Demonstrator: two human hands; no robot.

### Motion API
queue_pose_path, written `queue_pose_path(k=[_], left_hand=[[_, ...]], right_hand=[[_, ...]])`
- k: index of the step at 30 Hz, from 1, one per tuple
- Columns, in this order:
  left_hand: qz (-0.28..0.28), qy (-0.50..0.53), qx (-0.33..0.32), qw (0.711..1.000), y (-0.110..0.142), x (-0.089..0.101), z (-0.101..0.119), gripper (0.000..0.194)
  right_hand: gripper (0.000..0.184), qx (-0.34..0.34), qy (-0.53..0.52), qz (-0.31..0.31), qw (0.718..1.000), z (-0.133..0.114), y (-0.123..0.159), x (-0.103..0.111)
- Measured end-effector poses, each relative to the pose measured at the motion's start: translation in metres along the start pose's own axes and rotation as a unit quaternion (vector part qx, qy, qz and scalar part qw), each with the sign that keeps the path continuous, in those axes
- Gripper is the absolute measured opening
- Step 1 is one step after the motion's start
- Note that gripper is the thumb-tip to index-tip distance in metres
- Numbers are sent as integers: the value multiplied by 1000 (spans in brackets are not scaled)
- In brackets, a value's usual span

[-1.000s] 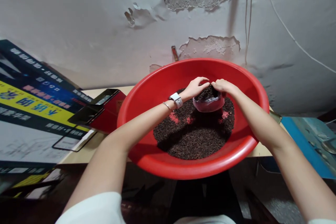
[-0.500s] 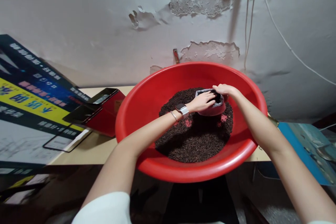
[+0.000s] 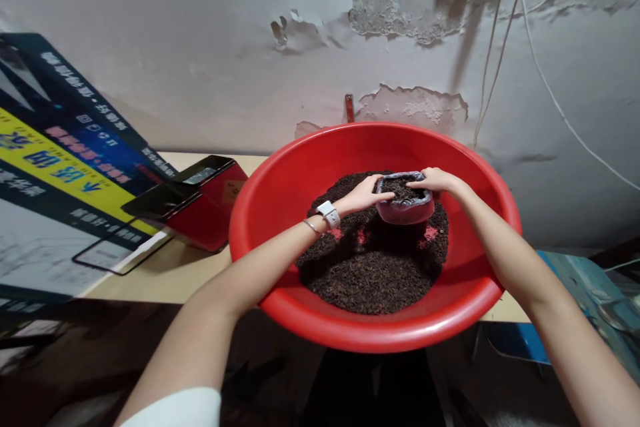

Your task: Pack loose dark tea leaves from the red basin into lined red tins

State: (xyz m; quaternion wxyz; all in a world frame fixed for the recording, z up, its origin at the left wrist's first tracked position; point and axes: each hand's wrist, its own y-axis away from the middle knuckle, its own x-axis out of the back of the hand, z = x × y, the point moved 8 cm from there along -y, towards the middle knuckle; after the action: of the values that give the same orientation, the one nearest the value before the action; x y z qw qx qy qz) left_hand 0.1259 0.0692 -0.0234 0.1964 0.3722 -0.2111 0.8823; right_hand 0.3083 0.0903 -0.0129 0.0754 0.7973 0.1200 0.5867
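Note:
A small pink bag with a whitish plastic rim sits upright in the red basin, its mouth facing up. Dark brown granules fill it to near the top. My left hand, with a watch on the wrist, grips the bag's left rim, thumb at the near side. At the right rim, my right hand holds the bag with its fingertips over the edge. Loose dark granules lie spread around the bag on the basin floor, with a few pinkish patches showing among them.
The basin rests on a pale tabletop. To its left stand a red and black device with a small display and a large printed box. A blue stool-like surface is at the right. Cables hang along the peeling wall.
My left hand has moved off the top of the bag's opening to its left rim, uncovering the granules inside. My right hand stays at the right rim. The camera view has shifted slightly.

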Motion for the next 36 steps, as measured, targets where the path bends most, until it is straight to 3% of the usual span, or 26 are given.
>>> queue_pose_path(k=[3,6,8,11,14,17,19,20,22,25,29,31,33,36], left_hand=[[-17,-36,-33,999,2,-9,6,70],[-48,-112,-22,992,7,-18,5,71],[-59,-183,-33,981,11,-22,7,74],[-60,-293,-73,951,17,-26,15,76],[-60,-340,-92,934,18,-26,19,73],[-61,-345,-102,931,16,-24,21,72],[-62,-341,-113,931,16,-23,23,73],[-63,-339,-116,932,16,-22,24,73],[-65,-335,-117,933,16,-21,25,72],[-70,-329,-111,935,18,-19,25,72],[-69,-295,-110,947,16,-17,24,69],[-67,-231,-108,965,13,-16,23,65],[-50,-122,-76,988,8,-14,19,59],[-36,45,88,994,7,-19,-4,59]], right_hand=[[82,-19,-17,-29,999,-2,9,-1],[106,-48,3,-82,995,-1,20,-8],[112,-58,26,-98,993,1,23,-10],[95,-56,36,-87,994,3,24,-6],[82,-53,50,-83,994,4,28,3],[69,1,104,13,994,-14,32,26],[58,71,131,93,984,-37,37,34],[51,108,135,102,980,-49,38,31],[35,152,142,61,976,-66,38,12],[21,151,169,6,974,-70,35,-6],[15,144,122,104,977,-59,39,29],[18,115,99,165,975,-44,41,52],[25,41,101,163,981,-21,37,60],[43,-92,40,32,994,21,26,34]])
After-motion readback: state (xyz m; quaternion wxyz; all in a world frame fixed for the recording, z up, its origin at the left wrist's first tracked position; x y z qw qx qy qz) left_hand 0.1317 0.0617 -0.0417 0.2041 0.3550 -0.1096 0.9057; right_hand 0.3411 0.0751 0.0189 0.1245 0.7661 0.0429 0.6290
